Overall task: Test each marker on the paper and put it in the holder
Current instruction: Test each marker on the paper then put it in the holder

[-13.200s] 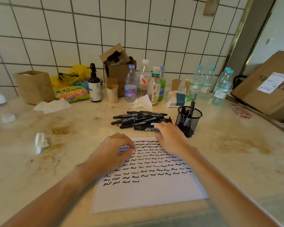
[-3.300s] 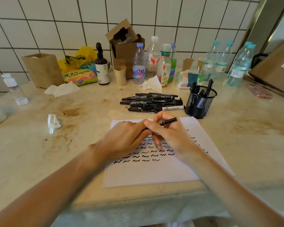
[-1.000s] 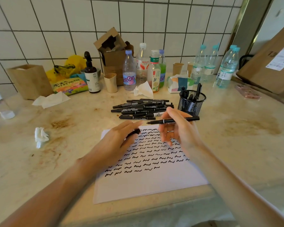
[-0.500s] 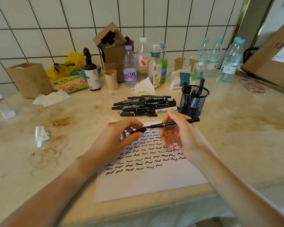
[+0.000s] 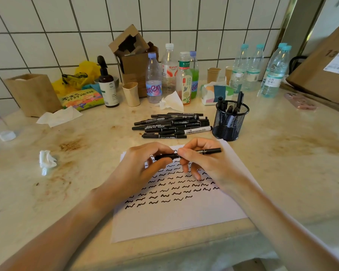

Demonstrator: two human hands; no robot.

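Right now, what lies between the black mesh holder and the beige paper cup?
Head view: a pile of black markers and a crumpled white tissue lie between them.

One sheet of paper (image 5: 176,218) is seen on the bench (image 5: 282,173). One mesh holder (image 5: 230,124) is counted behind its far right corner, with about four markers inside. One marker (image 5: 207,151) is held above the paper. Eight plastic bottles and two crumpled tissues are counted beyond and left of it.
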